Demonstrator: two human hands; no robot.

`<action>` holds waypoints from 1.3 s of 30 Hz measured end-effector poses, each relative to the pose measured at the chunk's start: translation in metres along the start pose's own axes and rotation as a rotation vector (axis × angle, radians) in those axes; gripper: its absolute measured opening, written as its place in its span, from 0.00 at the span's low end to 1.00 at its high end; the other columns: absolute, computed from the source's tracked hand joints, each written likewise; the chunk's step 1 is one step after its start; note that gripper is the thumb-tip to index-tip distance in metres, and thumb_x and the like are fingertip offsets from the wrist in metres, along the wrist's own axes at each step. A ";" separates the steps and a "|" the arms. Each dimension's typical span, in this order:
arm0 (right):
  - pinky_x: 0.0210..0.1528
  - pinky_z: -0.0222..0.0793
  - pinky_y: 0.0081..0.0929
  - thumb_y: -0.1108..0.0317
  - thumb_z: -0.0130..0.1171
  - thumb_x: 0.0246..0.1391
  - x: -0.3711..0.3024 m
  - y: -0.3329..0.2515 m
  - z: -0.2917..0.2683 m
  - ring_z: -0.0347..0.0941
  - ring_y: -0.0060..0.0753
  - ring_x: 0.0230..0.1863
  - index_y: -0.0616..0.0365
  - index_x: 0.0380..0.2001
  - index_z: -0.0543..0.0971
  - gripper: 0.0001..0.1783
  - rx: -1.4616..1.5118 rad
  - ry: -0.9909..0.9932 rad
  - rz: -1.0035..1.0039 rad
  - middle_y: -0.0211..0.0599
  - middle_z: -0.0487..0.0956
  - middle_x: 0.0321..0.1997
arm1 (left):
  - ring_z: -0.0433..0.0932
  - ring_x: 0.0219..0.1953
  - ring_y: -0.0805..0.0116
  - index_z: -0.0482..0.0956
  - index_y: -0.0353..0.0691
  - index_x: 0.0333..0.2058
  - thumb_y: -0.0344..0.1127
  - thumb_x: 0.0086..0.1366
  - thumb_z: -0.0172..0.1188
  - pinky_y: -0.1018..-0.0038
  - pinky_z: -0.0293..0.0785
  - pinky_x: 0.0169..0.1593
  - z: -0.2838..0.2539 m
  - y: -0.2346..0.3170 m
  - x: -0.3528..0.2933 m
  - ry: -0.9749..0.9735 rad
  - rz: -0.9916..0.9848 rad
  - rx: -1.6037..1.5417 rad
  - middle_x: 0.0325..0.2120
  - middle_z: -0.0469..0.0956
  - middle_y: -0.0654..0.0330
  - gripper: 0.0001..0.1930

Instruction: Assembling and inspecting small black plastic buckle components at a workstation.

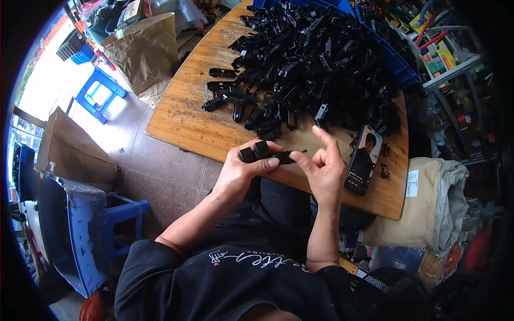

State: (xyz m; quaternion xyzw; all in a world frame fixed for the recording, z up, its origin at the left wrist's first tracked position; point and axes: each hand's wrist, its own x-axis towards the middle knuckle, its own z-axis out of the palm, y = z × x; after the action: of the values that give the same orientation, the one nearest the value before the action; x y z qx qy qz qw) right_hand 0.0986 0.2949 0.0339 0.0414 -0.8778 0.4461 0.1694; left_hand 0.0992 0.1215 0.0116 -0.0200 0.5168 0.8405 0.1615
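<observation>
My left hand (pixel 241 168) is closed round a black plastic part (pixel 261 150) with blocky ends, its thumb lying along the near side. The part's narrow end (pixel 286 156) points toward my right hand (pixel 325 170). There the right thumb tip touches or nearly touches that end, while the index finger stretches up and away and the other fingers are loosely curled. Both hands are over the near edge of the wooden table (pixel 184 109). Beyond them lies a large heap of similar black parts (pixel 316 59); their exact kind I cannot make out.
A phone (pixel 364 160) with a lit screen lies on the table by my right hand, near small black pieces (pixel 385 171). Blue crates (pixel 393 56) stand behind the heap. Blue stools (pixel 100 93) and a paper sack (pixel 142 51) are at left, another sack (pixel 401 208) at right.
</observation>
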 end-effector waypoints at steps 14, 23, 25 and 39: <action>0.46 0.64 0.23 0.78 0.55 0.45 -0.011 0.006 -0.032 0.69 0.26 0.40 0.63 0.48 0.64 0.24 0.348 -0.112 0.051 0.38 0.72 0.38 | 0.76 0.30 0.70 0.73 0.34 0.40 0.27 0.52 0.59 0.78 0.70 0.37 -0.008 0.004 0.007 0.010 -0.036 -0.115 0.27 0.76 0.58 0.14; 0.56 0.56 0.36 0.76 0.61 0.44 -0.016 0.012 -0.014 0.66 0.38 0.51 0.59 0.42 0.65 0.22 0.427 -0.176 -0.342 0.48 0.74 0.43 | 0.76 0.31 0.70 0.73 0.31 0.39 0.26 0.52 0.59 0.76 0.73 0.38 0.005 0.009 0.000 -0.165 -0.098 -0.118 0.29 0.76 0.58 0.14; 0.56 0.56 0.36 0.76 0.62 0.44 -0.014 0.014 -0.012 0.66 0.37 0.51 0.59 0.42 0.66 0.21 0.443 -0.163 -0.352 0.47 0.75 0.42 | 0.76 0.30 0.71 0.74 0.31 0.38 0.25 0.53 0.60 0.78 0.72 0.37 0.007 0.008 0.000 -0.169 -0.089 -0.094 0.27 0.76 0.59 0.12; 0.53 0.60 0.36 0.75 0.61 0.43 -0.017 0.028 -0.005 0.66 0.36 0.47 0.55 0.38 0.67 0.18 0.379 -0.102 -0.402 0.40 0.78 0.42 | 0.74 0.36 0.73 0.73 0.34 0.40 0.27 0.53 0.61 0.78 0.70 0.42 0.019 -0.004 -0.008 -0.009 0.115 0.139 0.33 0.75 0.60 0.14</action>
State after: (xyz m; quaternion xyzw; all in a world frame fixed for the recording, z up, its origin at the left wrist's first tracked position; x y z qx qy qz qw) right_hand 0.1092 0.3140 0.0097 0.2682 -0.7602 0.5571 0.1996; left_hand 0.1100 0.1377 0.0185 0.0249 0.5734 0.8106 0.1164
